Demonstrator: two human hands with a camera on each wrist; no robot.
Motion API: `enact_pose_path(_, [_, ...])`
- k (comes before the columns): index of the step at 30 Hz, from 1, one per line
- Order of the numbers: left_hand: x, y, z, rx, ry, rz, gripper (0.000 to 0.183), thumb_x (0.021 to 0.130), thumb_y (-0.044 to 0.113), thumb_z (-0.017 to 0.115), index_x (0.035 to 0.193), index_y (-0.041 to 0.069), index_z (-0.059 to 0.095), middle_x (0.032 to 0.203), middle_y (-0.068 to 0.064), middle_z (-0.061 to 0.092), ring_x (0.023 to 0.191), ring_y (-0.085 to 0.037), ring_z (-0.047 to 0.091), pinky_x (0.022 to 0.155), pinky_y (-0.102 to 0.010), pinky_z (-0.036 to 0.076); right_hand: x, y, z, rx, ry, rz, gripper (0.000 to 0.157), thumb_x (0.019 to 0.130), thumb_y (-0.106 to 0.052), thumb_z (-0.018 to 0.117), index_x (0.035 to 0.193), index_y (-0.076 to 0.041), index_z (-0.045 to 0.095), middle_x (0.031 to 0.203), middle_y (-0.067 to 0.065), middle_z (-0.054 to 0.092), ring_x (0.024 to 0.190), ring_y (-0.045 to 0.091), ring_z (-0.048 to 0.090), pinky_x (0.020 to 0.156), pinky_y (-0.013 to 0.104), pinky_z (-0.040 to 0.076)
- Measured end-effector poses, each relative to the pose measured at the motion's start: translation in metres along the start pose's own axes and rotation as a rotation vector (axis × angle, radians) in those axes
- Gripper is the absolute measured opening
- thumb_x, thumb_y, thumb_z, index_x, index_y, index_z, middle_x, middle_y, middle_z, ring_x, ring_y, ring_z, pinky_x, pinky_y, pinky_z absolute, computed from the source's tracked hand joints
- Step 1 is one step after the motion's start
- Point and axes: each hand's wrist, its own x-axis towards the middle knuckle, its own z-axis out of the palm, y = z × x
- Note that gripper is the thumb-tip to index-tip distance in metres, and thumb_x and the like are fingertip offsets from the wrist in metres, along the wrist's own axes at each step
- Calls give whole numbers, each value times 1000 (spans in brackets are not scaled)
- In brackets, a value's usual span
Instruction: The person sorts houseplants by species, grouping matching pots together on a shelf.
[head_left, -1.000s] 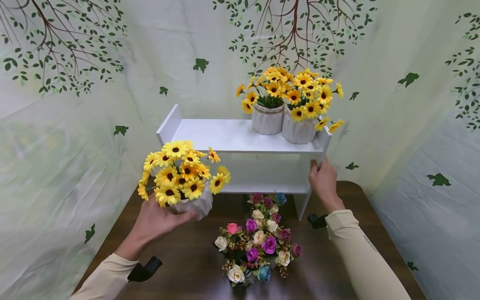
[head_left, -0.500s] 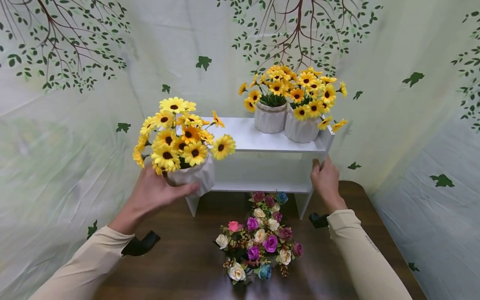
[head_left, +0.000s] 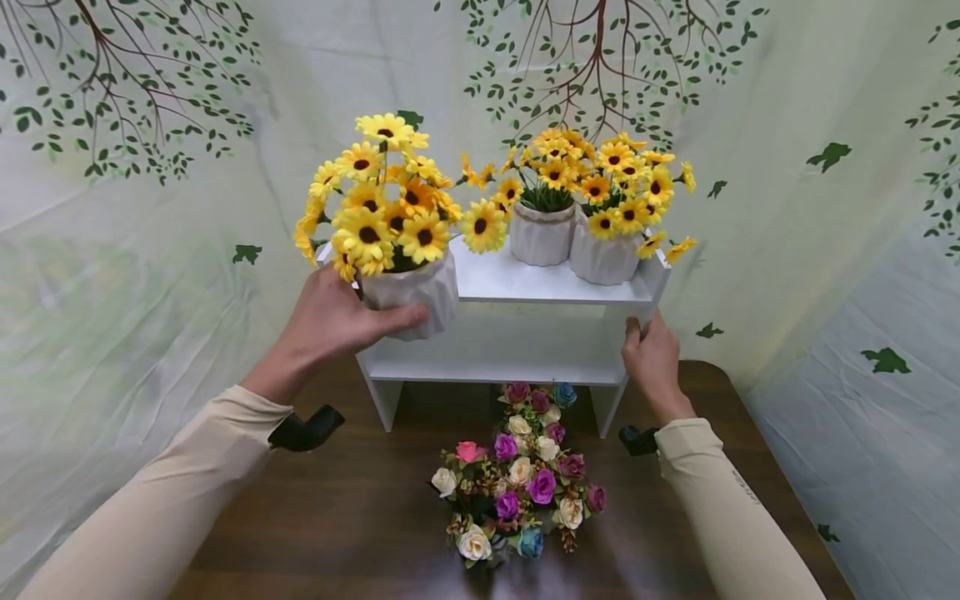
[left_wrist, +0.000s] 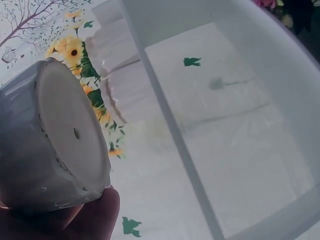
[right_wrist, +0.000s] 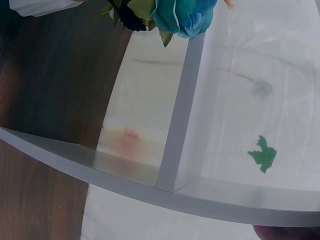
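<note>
My left hand point(head_left: 330, 317) grips a white ceramic flowerpot point(head_left: 416, 292) of yellow daisy-like flowers, thumb across its front. The pot hangs in the air before the left part of a white two-tier shelf point(head_left: 487, 282), about level with its top board. In the left wrist view, the underside of the flowerpot point(left_wrist: 70, 125) shows a small hole. On the right, my right hand point(head_left: 652, 358) holds the shelf's side panel below the top board; some of its fingers are hidden. Only a bit of that hand point(right_wrist: 285, 233) appears in the right wrist view, at the panel's edge.
Two similar white pots, a left one point(head_left: 542, 236) and a right one point(head_left: 603, 257), stand side by side at the top board's right end. Multicoloured artificial roses point(head_left: 517, 492) stand on the dark wooden table point(head_left: 360, 517) before the shelf. A leaf-printed curtain hangs behind.
My left hand has raised the flowerpot from lower left, then moved it right and further up toward the top board. The right hand keeps its hold on the shelf.
</note>
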Motion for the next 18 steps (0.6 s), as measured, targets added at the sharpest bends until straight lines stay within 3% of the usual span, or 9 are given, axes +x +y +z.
enact_pose_path(5, [19,3,-1,11,-40,-123,76,75,30,84,141,16,49,133,-10,63,122,-27,58,102,-51,46,0,1,0,5,13,-11,22,101,-14,46,108,6,55,79,26,60,66,38,53,57,38,37])
enact_pose_path(10, [42,-5,-1,12,-85,-232,74,78,36,82,142,18,48,137,-8,60,125,-25,55,104,-51,46,-1,1,0,8,17,-16,21,101,-13,47,106,6,55,76,25,59,64,36,52,56,37,36])
enact_pose_path(18, [76,-18,2,-44,-87,-358,77,76,36,83,142,21,47,138,-6,58,125,-21,54,105,-46,46,0,1,1,8,24,-28,20,101,-13,47,103,6,54,71,21,54,60,34,49,55,35,33])
